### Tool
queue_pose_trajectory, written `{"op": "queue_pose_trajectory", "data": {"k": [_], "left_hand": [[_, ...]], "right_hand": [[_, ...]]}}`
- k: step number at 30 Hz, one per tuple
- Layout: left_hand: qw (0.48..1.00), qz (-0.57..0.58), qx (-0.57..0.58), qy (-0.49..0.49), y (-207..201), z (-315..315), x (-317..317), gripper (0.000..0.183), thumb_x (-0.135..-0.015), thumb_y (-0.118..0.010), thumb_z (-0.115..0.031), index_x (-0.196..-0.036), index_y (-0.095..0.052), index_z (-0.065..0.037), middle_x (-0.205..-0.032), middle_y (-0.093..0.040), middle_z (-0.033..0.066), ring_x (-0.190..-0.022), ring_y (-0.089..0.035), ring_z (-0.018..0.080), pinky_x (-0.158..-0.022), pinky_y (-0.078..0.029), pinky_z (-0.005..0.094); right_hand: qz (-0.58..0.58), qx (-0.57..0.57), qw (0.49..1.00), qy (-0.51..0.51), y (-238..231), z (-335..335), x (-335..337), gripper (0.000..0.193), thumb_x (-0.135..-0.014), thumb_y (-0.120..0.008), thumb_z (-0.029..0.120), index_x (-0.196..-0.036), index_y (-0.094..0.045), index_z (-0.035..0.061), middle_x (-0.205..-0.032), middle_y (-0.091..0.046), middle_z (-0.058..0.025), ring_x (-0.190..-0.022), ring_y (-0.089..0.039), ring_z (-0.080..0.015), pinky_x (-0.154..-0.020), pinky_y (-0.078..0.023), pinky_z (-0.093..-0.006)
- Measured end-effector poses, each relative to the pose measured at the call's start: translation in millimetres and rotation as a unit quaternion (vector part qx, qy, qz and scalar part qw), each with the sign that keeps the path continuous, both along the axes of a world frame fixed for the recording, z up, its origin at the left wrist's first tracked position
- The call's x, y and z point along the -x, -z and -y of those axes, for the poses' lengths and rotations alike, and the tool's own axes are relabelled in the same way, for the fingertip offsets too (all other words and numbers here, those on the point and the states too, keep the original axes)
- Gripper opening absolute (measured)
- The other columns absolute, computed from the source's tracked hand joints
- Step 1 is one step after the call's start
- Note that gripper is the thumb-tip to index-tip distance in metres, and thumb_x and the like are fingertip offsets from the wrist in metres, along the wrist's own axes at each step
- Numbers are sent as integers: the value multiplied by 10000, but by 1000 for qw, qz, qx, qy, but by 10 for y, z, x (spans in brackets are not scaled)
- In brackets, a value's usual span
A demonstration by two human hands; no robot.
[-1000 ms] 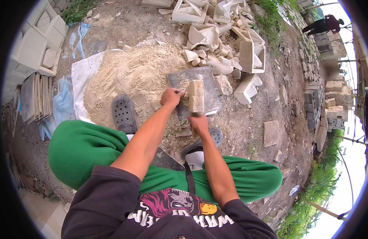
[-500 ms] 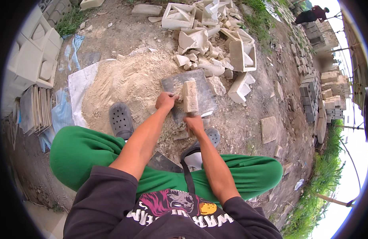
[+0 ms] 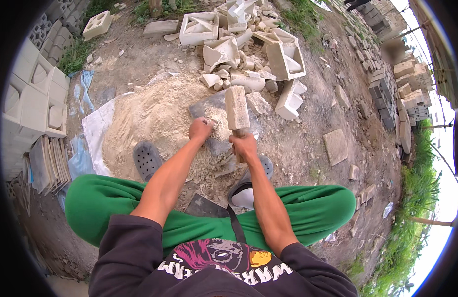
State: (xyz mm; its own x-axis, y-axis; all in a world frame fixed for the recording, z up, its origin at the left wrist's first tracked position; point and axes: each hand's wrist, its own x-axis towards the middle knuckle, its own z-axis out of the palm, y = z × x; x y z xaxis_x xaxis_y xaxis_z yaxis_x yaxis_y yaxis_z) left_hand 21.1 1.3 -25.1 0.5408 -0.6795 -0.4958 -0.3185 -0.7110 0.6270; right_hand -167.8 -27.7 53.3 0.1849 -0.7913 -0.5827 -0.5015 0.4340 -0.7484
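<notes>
Over one grey slab (image 3: pixel 214 106), right hand (image 3: pixel 245 146) grips one mallet (image 3: pixel 237 110); left hand (image 3: pixel 200 129) clenched.

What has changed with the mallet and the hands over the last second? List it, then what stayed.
The wooden mallet in the right hand has tipped up, head further from the body. The left hand has closed on the crumbled material on the grey slab. Unchanged: right-hand grip, sand pile, broken blocks.
</notes>
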Motion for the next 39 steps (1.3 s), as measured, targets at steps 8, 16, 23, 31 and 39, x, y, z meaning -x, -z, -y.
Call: {"op": "queue_pose_trajectory", "data": {"k": [8,16,23,31,39], "left_hand": [[993,71,92,27,122,-62,61,366,-857,-736,-419,-1000,-769,-84,-941,-734,148,-856,-701,288,-773,-525,410],[993,86,63,51,10,-92,-37,379,-847,-741,-440,-1037,-783,-115,-1006,-729,155,-947,-691,343,-829,-530,444],[991,89,73,64,0,-117,-86,387,-857,-729,-457,-1037,-784,-120,-1018,-737,152,-960,-693,340,-813,-532,447],[992,95,53,65,27,-94,-104,424,-852,-733,-468,-1075,-774,-110,-1051,-731,145,-956,-695,326,-837,-527,424],[991,95,55,76,33,-82,-123,371,-872,-716,-453,-1049,-782,-134,-1073,-717,130,-990,-677,336,-853,-519,444]], "right_hand": [[3,225,974,-18,242,-47,-171,257,-748,-731,228,-806,-709,-21,-648,-687,-137,-632,-705,-236,-599,-531,-396],[-13,2,1000,-7,323,-101,-23,318,-736,-723,246,-815,-704,-62,-668,-703,-158,-553,-690,-231,-526,-535,-365],[106,127,986,33,341,-71,-214,210,-736,-736,182,-757,-700,-24,-598,-660,-83,-496,-635,-171,-489,-491,-349],[33,43,998,16,212,-47,-154,226,-753,-756,183,-798,-686,-27,-601,-644,-83,-491,-631,-173,-461,-495,-331],[-74,124,988,-44,312,-108,-228,324,-725,-752,277,-784,-707,-39,-695,-693,-231,-673,-722,-354,-632,-557,-415]]}}
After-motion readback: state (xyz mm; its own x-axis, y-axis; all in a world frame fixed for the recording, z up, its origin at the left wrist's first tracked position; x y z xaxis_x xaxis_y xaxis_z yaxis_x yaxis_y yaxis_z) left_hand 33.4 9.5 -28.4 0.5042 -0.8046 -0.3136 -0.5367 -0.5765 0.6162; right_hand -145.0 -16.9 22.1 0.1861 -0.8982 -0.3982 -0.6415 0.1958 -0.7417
